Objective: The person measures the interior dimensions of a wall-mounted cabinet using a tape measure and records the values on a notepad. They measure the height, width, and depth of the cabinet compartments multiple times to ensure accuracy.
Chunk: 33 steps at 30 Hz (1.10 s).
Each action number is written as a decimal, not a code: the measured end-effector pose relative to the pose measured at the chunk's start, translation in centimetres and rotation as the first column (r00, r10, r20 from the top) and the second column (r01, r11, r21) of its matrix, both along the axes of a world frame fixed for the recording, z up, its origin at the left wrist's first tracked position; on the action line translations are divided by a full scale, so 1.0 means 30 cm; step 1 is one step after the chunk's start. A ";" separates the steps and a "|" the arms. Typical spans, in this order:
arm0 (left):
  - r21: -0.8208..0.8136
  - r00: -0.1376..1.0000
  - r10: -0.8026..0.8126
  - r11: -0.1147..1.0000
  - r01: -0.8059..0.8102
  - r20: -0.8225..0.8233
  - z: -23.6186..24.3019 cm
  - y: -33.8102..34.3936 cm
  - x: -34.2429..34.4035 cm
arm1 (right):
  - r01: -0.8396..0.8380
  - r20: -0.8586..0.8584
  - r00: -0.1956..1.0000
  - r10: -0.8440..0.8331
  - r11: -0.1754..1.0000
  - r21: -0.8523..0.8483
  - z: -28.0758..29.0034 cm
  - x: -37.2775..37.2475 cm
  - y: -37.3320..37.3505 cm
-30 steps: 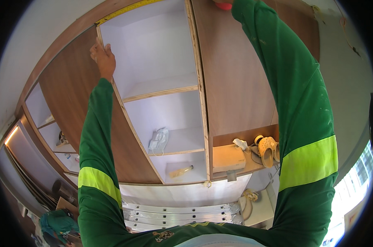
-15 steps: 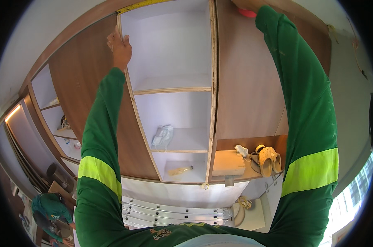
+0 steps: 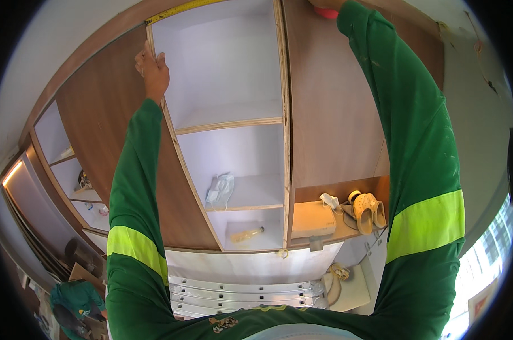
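My left hand (image 3: 154,73) is closed round the plywood front edge of a cabinet panel (image 3: 172,123), thumb on the inner side and fingers on the brown door side. Just above it, a yellow tape measure blade (image 3: 180,9) runs along the top of the open cabinet and leaves the picture at the upper edge. My right arm reaches up to the right door (image 3: 337,96). Only a sliver of my right hand (image 3: 328,3) shows at the top, beside a rounded red object (image 3: 326,12); its fingers are hidden. White shelves (image 3: 229,125) stand between my arms.
A face mask (image 3: 220,188) and a bottle (image 3: 248,234) lie on lower shelves. Yellow clogs (image 3: 367,212) and a box (image 3: 313,220) sit in the lit niche. Below is a folded metal ladder (image 3: 242,297). At lower left is another person in green (image 3: 78,303).
The view has shifted slightly, so the cabinet and both arms appear a little further left. My left hand keeps its grip on the panel edge. The other person has changed posture.
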<state>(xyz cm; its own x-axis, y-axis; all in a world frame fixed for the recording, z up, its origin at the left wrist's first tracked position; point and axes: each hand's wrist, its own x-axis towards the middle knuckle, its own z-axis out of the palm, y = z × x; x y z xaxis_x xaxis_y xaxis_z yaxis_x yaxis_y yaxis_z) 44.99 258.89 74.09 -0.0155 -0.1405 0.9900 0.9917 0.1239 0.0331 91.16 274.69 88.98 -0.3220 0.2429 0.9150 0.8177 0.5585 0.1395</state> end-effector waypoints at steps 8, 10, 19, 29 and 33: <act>-0.036 0.999 0.007 0.999 -0.006 0.049 -0.012 -0.005 -0.009 | -0.082 -0.077 0.994 0.081 0.996 -0.016 -0.020 -0.022 0.027; -0.033 0.999 -0.009 0.999 0.011 0.048 -0.003 0.016 0.005 | -0.069 -0.080 0.994 0.076 0.995 0.078 -0.014 -0.003 0.063; -0.006 0.992 0.117 0.993 -0.117 0.042 -0.022 0.009 -0.008 | -0.121 -0.147 0.981 0.125 0.992 0.032 -0.033 -0.021 0.071; -0.193 0.975 -0.153 0.974 0.120 -0.164 0.208 0.093 0.650 | -0.212 -0.260 0.942 0.211 0.977 0.025 -0.060 0.002 0.076; 0.182 0.718 0.266 0.964 -0.194 -0.643 0.418 0.108 0.407 | -0.221 -0.241 0.944 0.224 0.974 0.040 -0.061 -0.037 0.103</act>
